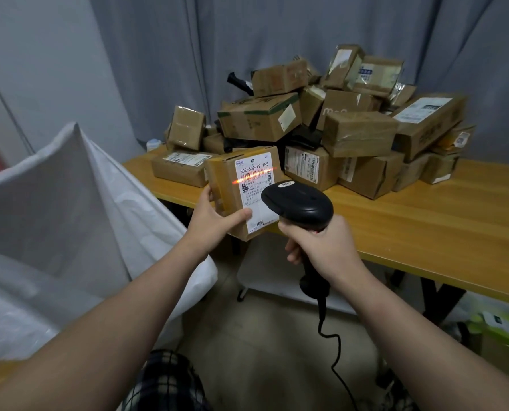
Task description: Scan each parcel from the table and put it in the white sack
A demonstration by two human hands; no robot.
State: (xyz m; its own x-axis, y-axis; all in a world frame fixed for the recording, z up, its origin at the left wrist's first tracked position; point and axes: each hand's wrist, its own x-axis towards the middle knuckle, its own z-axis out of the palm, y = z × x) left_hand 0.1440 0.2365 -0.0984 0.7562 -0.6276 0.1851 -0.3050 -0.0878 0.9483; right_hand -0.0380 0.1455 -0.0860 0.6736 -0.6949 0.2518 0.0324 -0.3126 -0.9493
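Currently scanning 1 parcel point(226, 185), pinching it in the left grip point(214, 222) above the worktop point(425, 221) edge, near the sack point(69, 179); wrapping the right grip point(321, 247) round the scanner point(300, 203), beam point(253, 175) on label point(254, 191). Judging most left: leaving a big pile point(321, 120) unscanned.

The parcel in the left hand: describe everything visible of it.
The parcel is a small, closed brown cardboard box with glossy clear tape. A white shipping label on its facing side reads 502-602-12 1H5 above a barcode, which a red scan line crosses. It is tilted in the air over the near edge of the table; the left hand grips its lower left corner, thumb on the label. The black scanner in the right hand points at it from close by.
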